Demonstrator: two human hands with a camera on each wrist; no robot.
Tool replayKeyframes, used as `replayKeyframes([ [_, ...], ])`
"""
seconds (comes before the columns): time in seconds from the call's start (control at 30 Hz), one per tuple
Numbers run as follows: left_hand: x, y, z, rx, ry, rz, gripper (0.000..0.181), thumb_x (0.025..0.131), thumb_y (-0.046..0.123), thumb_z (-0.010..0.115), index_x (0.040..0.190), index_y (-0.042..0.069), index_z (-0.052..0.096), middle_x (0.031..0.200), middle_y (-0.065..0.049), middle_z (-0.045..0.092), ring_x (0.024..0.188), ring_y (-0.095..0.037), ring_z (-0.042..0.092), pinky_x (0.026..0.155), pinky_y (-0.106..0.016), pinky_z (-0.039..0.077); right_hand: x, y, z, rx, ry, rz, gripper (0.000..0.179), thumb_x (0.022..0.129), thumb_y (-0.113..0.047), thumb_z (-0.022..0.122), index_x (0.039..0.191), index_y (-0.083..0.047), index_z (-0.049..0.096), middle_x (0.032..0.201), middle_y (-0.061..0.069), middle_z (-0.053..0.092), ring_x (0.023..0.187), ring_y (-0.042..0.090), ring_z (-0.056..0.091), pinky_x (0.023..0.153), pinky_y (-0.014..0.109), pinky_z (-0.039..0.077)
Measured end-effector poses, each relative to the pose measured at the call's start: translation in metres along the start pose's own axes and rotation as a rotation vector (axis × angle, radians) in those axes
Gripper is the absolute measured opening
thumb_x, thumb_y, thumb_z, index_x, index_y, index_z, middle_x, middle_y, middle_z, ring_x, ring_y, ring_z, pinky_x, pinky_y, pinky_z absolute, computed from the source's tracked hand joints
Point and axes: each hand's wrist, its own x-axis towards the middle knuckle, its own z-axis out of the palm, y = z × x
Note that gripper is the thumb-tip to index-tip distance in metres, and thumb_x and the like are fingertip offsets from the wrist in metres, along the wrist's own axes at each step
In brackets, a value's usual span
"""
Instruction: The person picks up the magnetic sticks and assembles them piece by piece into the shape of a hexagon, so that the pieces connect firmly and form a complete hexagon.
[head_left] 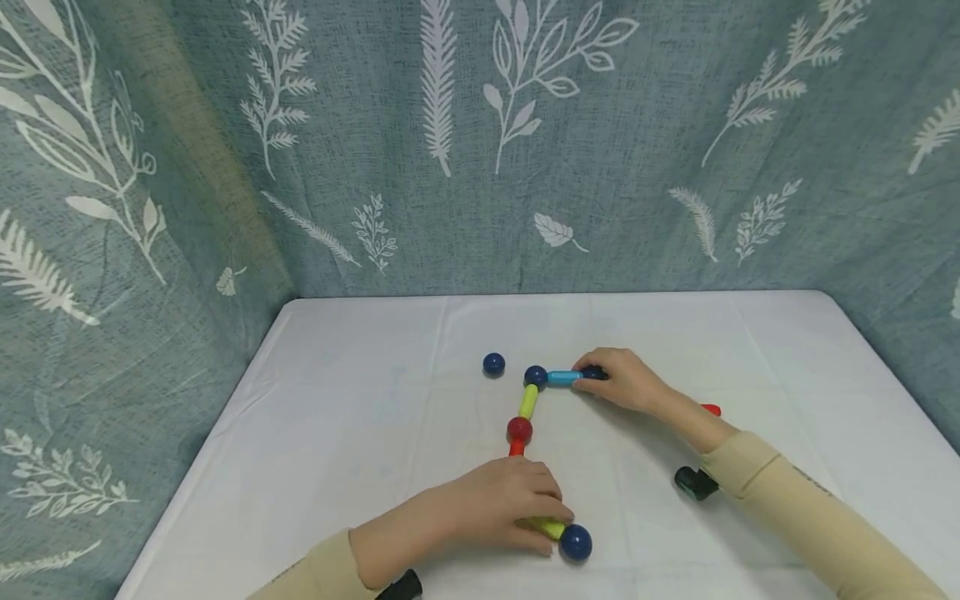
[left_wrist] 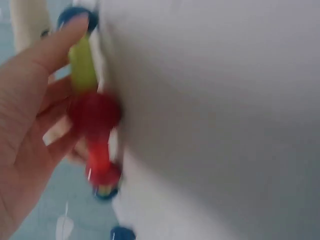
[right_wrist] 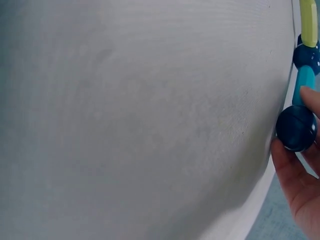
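Observation:
A chain of magnetic rods and balls lies on the white table. My left hand (head_left: 495, 504) grips its near end by a yellow-green rod (left_wrist: 82, 67), beside a dark blue end ball (head_left: 576, 542). In the left wrist view one fingertip touches that ball, and a blurred red ball (left_wrist: 95, 115) follows the rod. Beyond the hand run a red rod (head_left: 517, 447), a red ball (head_left: 519, 430), another yellow-green rod (head_left: 528, 402) and a blue corner ball (head_left: 536, 377). My right hand (head_left: 621, 380) pinches the blue ball (right_wrist: 296, 128) ending the light blue rod (head_left: 564, 378); its thumb touches that rod.
A loose dark blue ball (head_left: 493, 365) lies left of the corner. Behind the right forearm a red piece (head_left: 710, 410) shows partly. Dark devices sit at the right wrist (head_left: 696, 483) and left wrist (head_left: 401, 587). A leaf-patterned curtain (head_left: 465, 217) hangs behind the table.

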Motion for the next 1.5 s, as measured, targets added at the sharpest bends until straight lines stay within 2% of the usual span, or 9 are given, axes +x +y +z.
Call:
replayKeyframes([
  [0.13,-0.010,-0.021,-0.018,0.027,-0.085,-0.093,0.056,0.079,0.052,0.076,0.126,0.023,0.064,0.126,0.006,0.060,0.126,-0.012,0.046,0.107,-0.029,0.033,0.001,0.001,0.000,0.010,-0.013,-0.001,0.019,0.090,-0.018,0.072,0.104,-0.006,0.072,0.097,0.003,0.068,0.082,0.013,0.058,0.073,0.033,0.048],
  [0.2,-0.014,-0.031,-0.023,0.057,-0.115,-0.132,0.058,0.075,0.053,0.079,0.123,0.024,0.065,0.131,0.006,0.058,0.133,-0.014,0.041,0.111,-0.032,0.030,0.001,0.001,0.001,0.014,-0.017,-0.001,0.019,0.090,-0.018,0.071,0.105,-0.007,0.072,0.097,0.002,0.068,0.081,0.012,0.058,0.072,0.032,0.047],
  [0.37,-0.016,-0.039,-0.021,0.067,-0.095,-0.120,0.053,0.074,0.055,0.079,0.116,0.024,0.068,0.125,0.003,0.060,0.133,-0.017,0.041,0.110,-0.031,0.031,0.002,0.002,0.002,0.030,-0.012,-0.015,0.018,0.090,-0.017,0.071,0.105,-0.007,0.072,0.097,0.002,0.068,0.079,0.011,0.056,0.071,0.030,0.046],
  [0.53,-0.016,-0.032,-0.012,0.147,0.004,-0.109,0.050,0.073,0.064,0.074,0.107,0.027,0.069,0.113,0.005,0.060,0.123,-0.016,0.044,0.104,-0.032,0.036,0.003,-0.001,0.004,0.064,-0.017,-0.036,0.019,0.090,-0.018,0.071,0.105,-0.006,0.072,0.096,0.002,0.068,0.078,0.011,0.055,0.068,0.028,0.046],
  [0.9,-0.022,-0.012,0.003,0.270,0.172,-0.199,0.052,0.069,0.072,0.070,0.099,0.029,0.067,0.104,0.006,0.058,0.110,-0.014,0.046,0.093,-0.035,0.041,0.006,-0.009,0.010,0.113,-0.045,-0.021,0.019,0.090,-0.016,0.072,0.106,-0.007,0.072,0.098,0.002,0.068,0.074,0.009,0.056,0.065,0.026,0.048],
  [1.0,-0.021,-0.005,0.007,0.300,0.182,-0.226,0.052,0.071,0.073,0.068,0.098,0.028,0.066,0.102,0.006,0.058,0.109,-0.014,0.046,0.091,-0.035,0.041,0.007,-0.012,0.012,0.129,-0.053,-0.040,0.019,0.089,-0.016,0.072,0.106,-0.006,0.072,0.097,0.003,0.068,0.072,0.008,0.056,0.064,0.026,0.048],
  [1.2,-0.017,0.010,0.013,0.363,0.172,-0.258,0.054,0.074,0.077,0.061,0.097,0.028,0.064,0.099,0.007,0.056,0.107,-0.015,0.045,0.090,-0.037,0.039,0.008,-0.015,0.016,0.118,-0.070,-0.065,0.019,0.090,-0.018,0.072,0.106,-0.009,0.072,0.101,0.000,0.068,0.086,0.011,0.058,0.073,0.028,0.048],
  [1.37,-0.012,0.017,0.015,0.416,0.193,-0.229,0.054,0.073,0.078,0.060,0.092,0.027,0.063,0.092,0.008,0.055,0.096,-0.012,0.046,0.085,-0.034,0.039,0.008,-0.017,0.018,0.113,-0.082,-0.090,0.020,0.090,-0.018,0.071,0.108,-0.009,0.071,0.103,0.001,0.068,0.091,0.014,0.059,0.077,0.030,0.048],
  [1.5,-0.006,0.018,0.015,0.408,0.188,-0.190,0.055,0.073,0.080,0.059,0.090,0.027,0.063,0.086,0.010,0.055,0.087,-0.009,0.044,0.081,-0.030,0.035,0.005,-0.019,0.018,0.118,-0.093,-0.080,0.028,0.091,-0.020,0.070,0.117,-0.008,0.068,0.111,0.004,0.066,0.099,0.017,0.059,0.082,0.033,0.048],
])
